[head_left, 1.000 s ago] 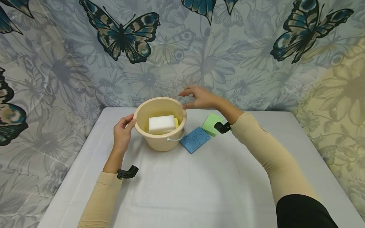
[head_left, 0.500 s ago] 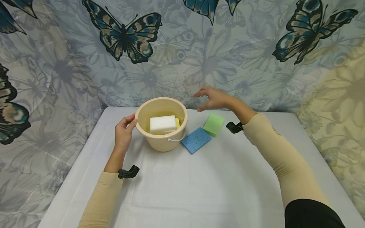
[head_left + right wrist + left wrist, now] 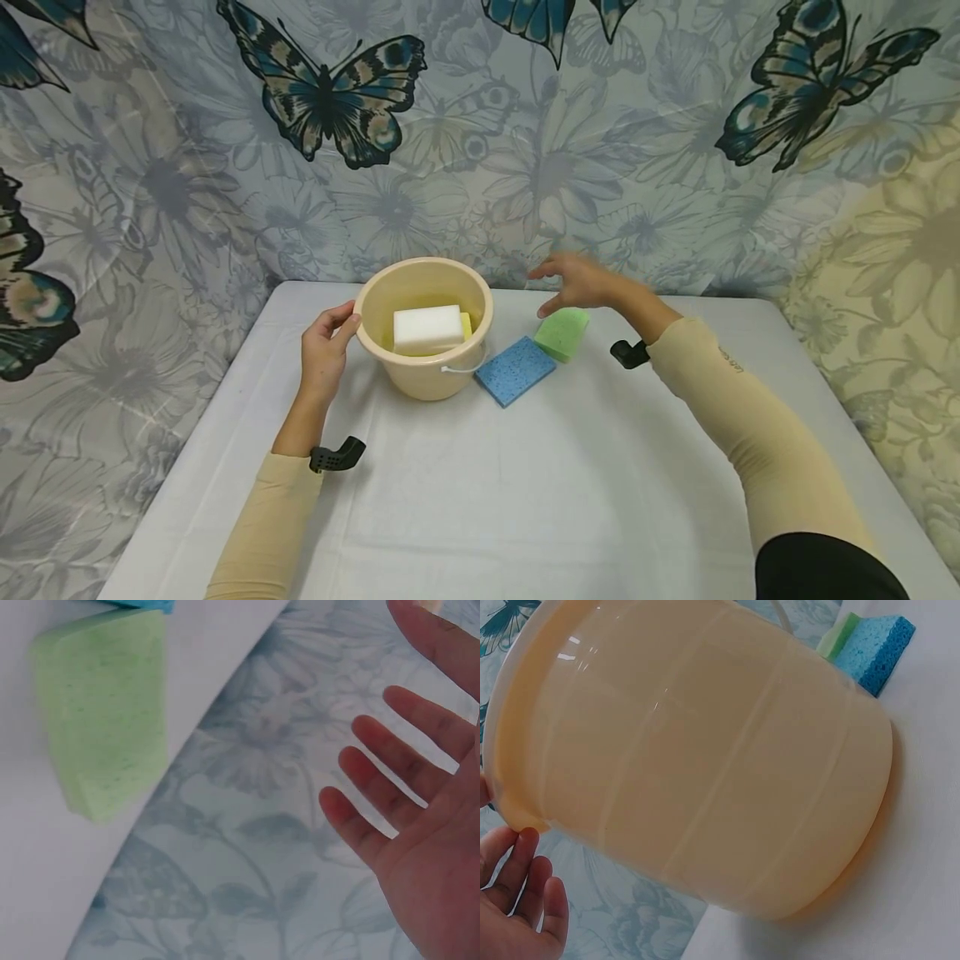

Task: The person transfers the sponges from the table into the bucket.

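Observation:
A cream plastic bucket (image 3: 423, 379) stands near the back of the table. Inside it lie a white sponge (image 3: 427, 330) and a yellow sponge (image 3: 467, 325), the latter mostly hidden. My left hand (image 3: 324, 350) pinches the bucket's rim on its left side, as the left wrist view also shows. Above and just behind a green sponge (image 3: 564, 335) hovers my right hand (image 3: 581, 282), fingers spread and holding nothing. The right wrist view shows a gap between that hand and the green sponge (image 3: 105, 712). A blue sponge (image 3: 515, 371) lies flat between bucket and green sponge.
A white cloth covers the table (image 3: 480, 500). Its back edge meets a patterned fabric wall (image 3: 450, 192) with butterflies and flowers. The bucket's thin white handle (image 3: 465, 367) hangs down at its front right.
My right hand has moved right, away from the bucket's rim, then lowered toward the green sponge. My left hand has kept its hold on the bucket, which stays in place.

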Demonstrator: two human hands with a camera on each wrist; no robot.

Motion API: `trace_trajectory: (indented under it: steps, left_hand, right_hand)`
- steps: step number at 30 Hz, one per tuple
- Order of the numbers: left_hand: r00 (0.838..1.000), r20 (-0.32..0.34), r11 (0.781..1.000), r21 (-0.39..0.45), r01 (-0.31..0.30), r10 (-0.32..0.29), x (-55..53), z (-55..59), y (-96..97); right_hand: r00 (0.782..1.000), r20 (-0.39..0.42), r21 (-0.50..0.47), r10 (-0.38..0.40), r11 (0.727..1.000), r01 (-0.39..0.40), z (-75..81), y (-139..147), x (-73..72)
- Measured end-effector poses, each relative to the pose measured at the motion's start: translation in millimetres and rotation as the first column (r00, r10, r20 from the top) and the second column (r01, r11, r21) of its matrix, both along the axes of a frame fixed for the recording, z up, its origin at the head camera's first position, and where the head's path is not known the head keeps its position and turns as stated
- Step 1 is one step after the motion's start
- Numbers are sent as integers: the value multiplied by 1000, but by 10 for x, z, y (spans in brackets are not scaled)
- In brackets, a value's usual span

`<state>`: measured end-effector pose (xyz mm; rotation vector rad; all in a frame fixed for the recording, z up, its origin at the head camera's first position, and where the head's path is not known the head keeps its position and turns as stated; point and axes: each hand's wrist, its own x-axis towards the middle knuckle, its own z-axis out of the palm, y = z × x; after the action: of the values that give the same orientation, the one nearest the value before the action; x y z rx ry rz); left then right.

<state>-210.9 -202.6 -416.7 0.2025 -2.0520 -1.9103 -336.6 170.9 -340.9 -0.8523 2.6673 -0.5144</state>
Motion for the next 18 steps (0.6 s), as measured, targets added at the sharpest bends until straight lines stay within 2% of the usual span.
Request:
trace_trajectory:
  steps: [6,10,13,18]
  left_hand:
    - [1000,6,1000,-10,1,-1,6,4,1]
    - [1000,1,1000,-12,-2,2,3,4,2]
    - [1000,-2,1000,-6,0,0,0,4,5]
    - [1000,6,1000,-22,-4,4,2,12,6]
  right_hand:
    - [998,42,53,41,998,-43,-251,92,-20]
    - [997,65,91,37,995,-43,-388,135,-37]
    - [993,114,122,29,992,-42,-485,178,-45]
    - [984,163,166,64,982,-91,-627,237,-50]
